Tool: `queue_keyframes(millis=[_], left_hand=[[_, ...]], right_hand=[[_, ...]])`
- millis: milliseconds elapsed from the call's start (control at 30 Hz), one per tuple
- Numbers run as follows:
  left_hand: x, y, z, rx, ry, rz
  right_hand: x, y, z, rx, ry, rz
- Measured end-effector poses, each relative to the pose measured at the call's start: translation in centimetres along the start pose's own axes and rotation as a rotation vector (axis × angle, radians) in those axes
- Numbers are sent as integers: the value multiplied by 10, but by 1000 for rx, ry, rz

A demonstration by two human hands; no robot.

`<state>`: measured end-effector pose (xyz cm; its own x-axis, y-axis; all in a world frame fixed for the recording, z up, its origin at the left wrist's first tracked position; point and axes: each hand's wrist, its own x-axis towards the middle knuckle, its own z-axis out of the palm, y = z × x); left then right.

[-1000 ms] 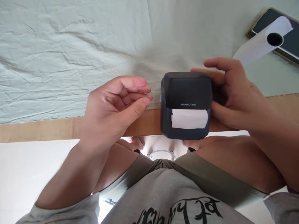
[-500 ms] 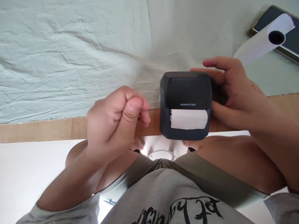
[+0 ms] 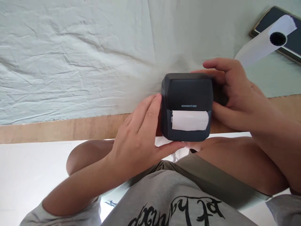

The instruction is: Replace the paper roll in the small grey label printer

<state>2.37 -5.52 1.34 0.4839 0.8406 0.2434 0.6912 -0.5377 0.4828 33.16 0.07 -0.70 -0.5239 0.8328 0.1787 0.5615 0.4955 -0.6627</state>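
Observation:
A dark label printer with NIIMBOT lettering is held over the table's front edge. White paper sticks out of the slot on its front. My right hand grips the printer's right side, thumb at the front and fingers behind, partly hidden by the body. Against the left side lie the fingers of my left hand, with the thumb stretched under the lower edge. Both hands hold the printer between them.
At the back right, a white paper roll with a dark hollow core lies over a dark phone-like device. A wrinkled pale green cloth covers the table, and its bare wooden edge runs along the front. My legs are below.
My left hand was closed and apart from the printer; it has opened out, moved right and taken hold of the left side. The printer and my right hand have hardly moved.

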Motion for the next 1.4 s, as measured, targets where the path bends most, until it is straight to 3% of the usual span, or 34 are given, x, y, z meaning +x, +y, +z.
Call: queue_keyframes(millis=[133, 633, 800, 1167, 1333, 1400], left_hand=[[5, -5, -6, -29, -125, -82], [3, -21, 9, 122, 31, 144], [3, -22, 7, 192, -9, 115], [5, -24, 11, 62, -27, 92], [6, -25, 4, -89, -70, 53], [6, -26, -3, -167, -125, -51]], right_hand=[[0, -2, -1, -28, 9, 22], [1, -2, 1, -27, -14, 4], [2, -8, 0, -61, -18, 54], [3, -5, 2, -74, -16, 43], [-2, -5, -5, 209, -8, 160], [-4, -6, -8, 241, 1, 133]])
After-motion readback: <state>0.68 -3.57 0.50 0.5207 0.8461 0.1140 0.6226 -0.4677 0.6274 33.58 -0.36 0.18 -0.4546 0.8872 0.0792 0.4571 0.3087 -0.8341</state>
